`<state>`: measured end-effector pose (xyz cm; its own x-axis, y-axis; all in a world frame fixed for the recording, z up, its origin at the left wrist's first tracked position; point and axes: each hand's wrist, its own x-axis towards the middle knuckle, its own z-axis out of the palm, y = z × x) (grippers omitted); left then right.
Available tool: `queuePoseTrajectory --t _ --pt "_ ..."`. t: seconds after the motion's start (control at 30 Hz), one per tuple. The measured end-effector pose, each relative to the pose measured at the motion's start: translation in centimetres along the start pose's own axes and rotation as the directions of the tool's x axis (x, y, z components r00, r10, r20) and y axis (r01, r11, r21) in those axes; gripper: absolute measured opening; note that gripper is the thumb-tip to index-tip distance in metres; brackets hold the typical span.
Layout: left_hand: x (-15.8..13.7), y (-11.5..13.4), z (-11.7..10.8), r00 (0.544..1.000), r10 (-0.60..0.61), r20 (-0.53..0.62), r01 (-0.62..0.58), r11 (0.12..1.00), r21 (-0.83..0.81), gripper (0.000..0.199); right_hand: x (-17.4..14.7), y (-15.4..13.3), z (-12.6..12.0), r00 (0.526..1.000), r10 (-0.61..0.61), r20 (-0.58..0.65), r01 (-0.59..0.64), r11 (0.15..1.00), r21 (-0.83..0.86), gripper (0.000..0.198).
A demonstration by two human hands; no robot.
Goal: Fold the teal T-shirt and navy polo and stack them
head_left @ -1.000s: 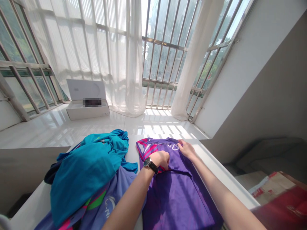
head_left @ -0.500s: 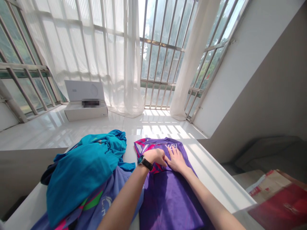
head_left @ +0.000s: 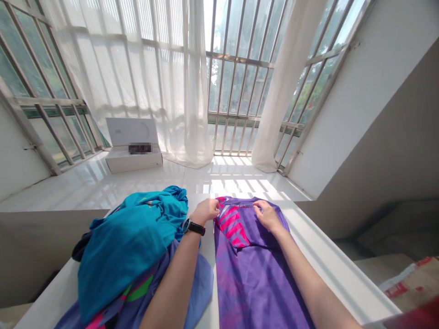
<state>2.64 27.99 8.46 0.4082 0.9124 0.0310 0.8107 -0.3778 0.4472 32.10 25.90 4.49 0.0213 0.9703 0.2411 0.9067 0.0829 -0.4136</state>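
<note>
A purple shirt [head_left: 260, 274] with a pink striped panel lies front up on the white table, its collar toward the window. At the shirt's upper left shoulder, my left hand [head_left: 206, 210], with a black-strapped watch on the wrist, is closed on the fabric edge. My right hand [head_left: 268, 215] rests on the upper right chest just below the collar, fingers bent and slightly apart. To the left is a heap of clothes: a teal garment [head_left: 130, 246] on top of a lavender-blue one [head_left: 200, 288].
An open white box [head_left: 133, 162] stands on the glossy sill [head_left: 185, 176] at the back left. White curtains [head_left: 154, 82] hang before barred windows. Red-and-tan packaging [head_left: 411, 283] sits low at the right, beyond the table edge [head_left: 343, 269].
My hands have moved apart: the left to the shirt's left shoulder, the right from lying flat to bent fingers near the collar. The pink panel is uncovered. The view has shifted slightly left.
</note>
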Motion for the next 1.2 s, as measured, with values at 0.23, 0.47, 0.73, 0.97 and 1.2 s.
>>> queuePoseTrajectory --t 0.23,0.47,0.73,0.97,1.2 --pt "-0.4 0.2 -0.2 0.997 -0.073 -0.012 0.074 0.996 0.053 0.026 5.4 -0.4 -0.7 0.968 -0.069 0.242 0.063 0.998 0.03 0.025" --pt "-0.7 -0.9 -0.9 0.958 -0.285 -0.045 0.288 0.95 0.119 0.026 6.2 0.3 -0.1 0.941 -0.025 0.339 0.038 0.999 -0.031 0.023" --pt "-1.3 -0.7 -2.2 0.949 -0.314 0.036 0.306 0.942 0.14 0.021 6.4 1.0 0.3 0.932 0.014 0.361 -0.006 1.0 -0.022 0.019" --pt "-1.3 -0.3 -1.6 0.956 -0.228 0.183 0.213 0.972 0.101 0.013 6.3 1.0 0.0 0.92 0.021 0.39 -0.025 1.0 0.005 0.012" --pt "-1.3 -0.3 -1.6 0.944 -0.209 0.256 0.202 0.978 0.052 0.02 6.2 0.6 -0.2 0.916 0.035 0.399 -0.028 0.999 -0.023 0.008"
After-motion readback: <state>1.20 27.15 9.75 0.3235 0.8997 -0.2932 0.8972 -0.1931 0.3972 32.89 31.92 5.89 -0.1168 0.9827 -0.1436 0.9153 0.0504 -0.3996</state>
